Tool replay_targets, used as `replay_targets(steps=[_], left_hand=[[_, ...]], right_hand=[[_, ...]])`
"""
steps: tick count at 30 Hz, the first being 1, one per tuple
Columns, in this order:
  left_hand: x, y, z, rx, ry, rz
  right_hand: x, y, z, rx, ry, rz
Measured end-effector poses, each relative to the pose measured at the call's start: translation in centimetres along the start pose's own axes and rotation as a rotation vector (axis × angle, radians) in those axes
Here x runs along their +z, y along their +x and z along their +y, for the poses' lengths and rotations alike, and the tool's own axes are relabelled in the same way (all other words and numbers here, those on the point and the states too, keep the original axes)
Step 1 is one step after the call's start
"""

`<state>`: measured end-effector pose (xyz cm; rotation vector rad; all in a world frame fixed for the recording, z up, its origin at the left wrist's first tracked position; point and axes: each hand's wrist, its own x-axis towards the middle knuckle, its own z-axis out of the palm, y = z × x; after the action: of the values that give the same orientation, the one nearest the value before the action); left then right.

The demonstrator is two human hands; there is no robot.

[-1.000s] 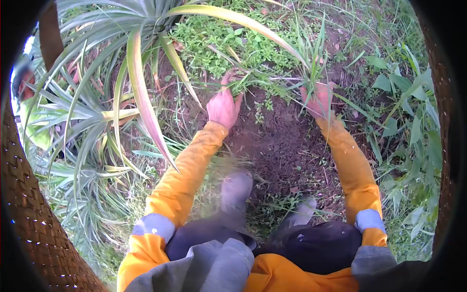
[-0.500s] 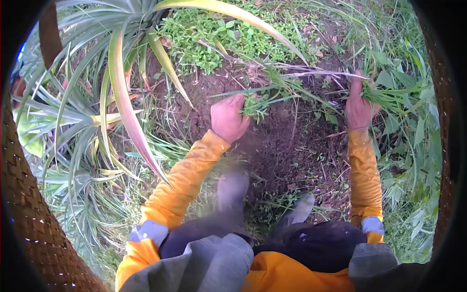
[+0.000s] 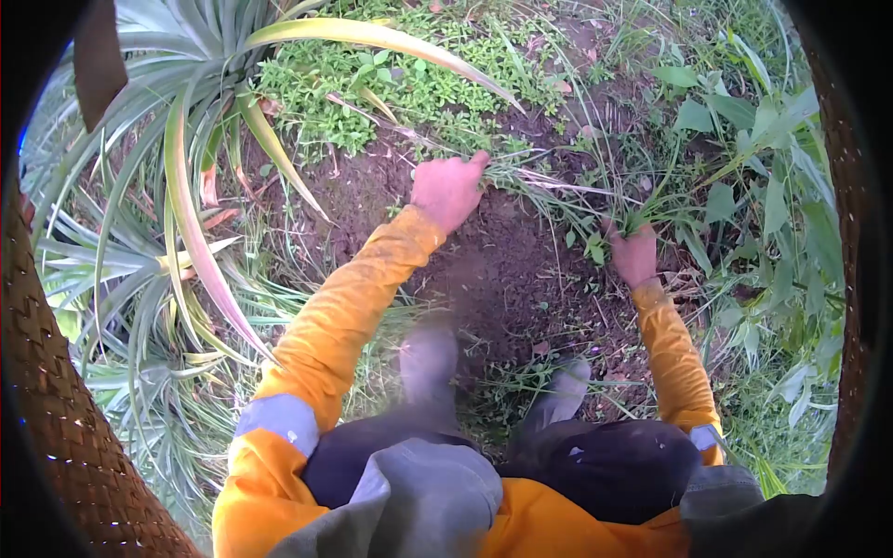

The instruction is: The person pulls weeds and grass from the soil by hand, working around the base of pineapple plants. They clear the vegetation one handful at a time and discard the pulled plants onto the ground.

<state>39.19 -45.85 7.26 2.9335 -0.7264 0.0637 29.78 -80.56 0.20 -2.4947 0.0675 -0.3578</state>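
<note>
My left hand [image 3: 449, 192] is closed over the bare soil, its knuckles up and its fingertips hidden beneath. A tuft of grass [image 3: 507, 172] sticks out to the right from under its fingers. To the right and a little nearer to me, my right hand [image 3: 634, 256] is closed round the base of a green grass clump [image 3: 642, 216], whose blades fan out above the fist. Pale dry stalks [image 3: 567, 184] lie across the ground between the two hands.
A large pineapple-like plant [image 3: 181, 177] with long arching leaves spreads at the left. Low leafy weeds [image 3: 437, 88] cover the ground ahead. Broad-leaved plants [image 3: 791, 195] crowd the right side. Below, my boots [image 3: 430, 365] stand on dark soil [image 3: 512, 270].
My right hand has moved left and toward me, and now grips a clump there. My left hand has shifted slightly forward. The view has turned a little right.
</note>
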Motion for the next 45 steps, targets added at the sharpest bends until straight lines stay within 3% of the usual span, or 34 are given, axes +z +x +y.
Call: replay_targets(steps=[5,7,9,11,13,16,18,20,23,24,25,27,28,31,32,33,34,35,36,37,38,40,42,44,45], left_hand=[[1.0,-10.7,3.1,0.052,-0.131,-0.064],[1.3,-15.8,2.2,0.057,-0.086,-0.144],[0.5,-19.2,-2.2,0.062,-0.141,-0.004],[0.4,-24.0,-7.7,-0.045,-0.065,-0.022],[1.2,-29.9,-12.3,-0.115,0.016,-0.041],[-1.6,-35.7,-13.7,-0.085,0.16,-0.158],[-1.6,-40.8,-15.4,-0.195,0.221,-0.294],[-0.6,-46.2,-17.8,-0.418,0.282,-0.517],[-3.6,-43.2,-13.8,-0.483,0.356,-0.577],[-3.8,-40.7,-11.9,-0.632,0.387,-0.719],[-4.2,-38.5,-10.4,-0.604,0.408,-0.775],[-5.7,-34.7,-7.3,-0.56,0.438,-0.897],[-7.0,-31.2,-6.3,-0.51,0.385,-1.041],[-12.3,-22.7,-1.7,-0.253,0.02,-0.741],[-13.5,-20.6,-0.7,-0.147,-0.058,-0.607],[-15.7,-17.9,1.1,-0.109,-0.183,-0.466],[-17.8,-15.6,2.6,-0.066,-0.307,-0.323],[-19.3,-14.4,3.5,-0.03,-0.431,-0.29],[-20.5,-13.3,4.3,0.007,-0.553,-0.256],[-21.1,-12.3,5.0,0.045,-0.669,-0.223],[-20.1,-11.3,5.6,0.16,-0.608,-0.136],[-16.1,-9.8,5.8,0.384,-0.464,0.023],[-10.6,-10.3,3.5,0.31,-0.38,-0.262],[-2.5,-14.9,-1.0,0.176,-0.262,-0.265],[-0.3,-18.1,-2.9,0.226,-0.067,-0.277]], right_hand=[[0.9,-5.2,8.7,-0.061,-0.379,-0.047],[-0.9,-3.7,7.5,0.16,-0.278,-0.127],[-2.8,-1.5,6.3,0.329,-0.176,-0.188],[-6.3,1.5,2.8,0.438,0.058,-0.174],[-7.9,3.6,1.5,0.343,0.472,0.008],[-9.8,6.0,-0.6,0.475,1.037,0.173],[-6.9,6.5,8.2,0.378,0.402,0.097],[-8.6,5.5,2.3,0.255,-0.105,-0.248],[-6.2,2.8,10.6,0.288,0.343,-0.08],[-6.3,2.2,7.3,0.301,0.204,-0.113],[-6.5,1.7,3.4,0.311,0.065,-0.148],[-4.9,0.8,2.7,0.181,0.194,0.011],[-5.0,1.0,0.1,0.241,0.433,0.066],[-5.4,0.9,-8.1,0.357,0.531,0.052],[-4.3,0.5,-9.7,0.496,0.711,-0.162],[-2.9,-0.4,-12.7,0.224,0.637,-0.252],[-0.5,-1.5,-15.3,-0.179,0.352,-0.314],[1.9,-2.7,-17.8,-0.577,0.101,-0.253],[5.3,-4.8,-19.6,-0.652,-0.087,-0.573],[9.0,-7.9,-20.1,-0.757,-0.06,-0.593],[11.7,-10.5,-19.6,-0.705,0.236,-0.531],[13.2,-11.7,-20.6,-0.622,0.482,-0.555],[10.8,-10.8,-20.3,-0.591,0.351,-0.786],[4.8,-7.4,-18.3,-0.581,0.215,-0.713],[3.2,-5.3,-16.8,-0.539,0.227,-0.643]])
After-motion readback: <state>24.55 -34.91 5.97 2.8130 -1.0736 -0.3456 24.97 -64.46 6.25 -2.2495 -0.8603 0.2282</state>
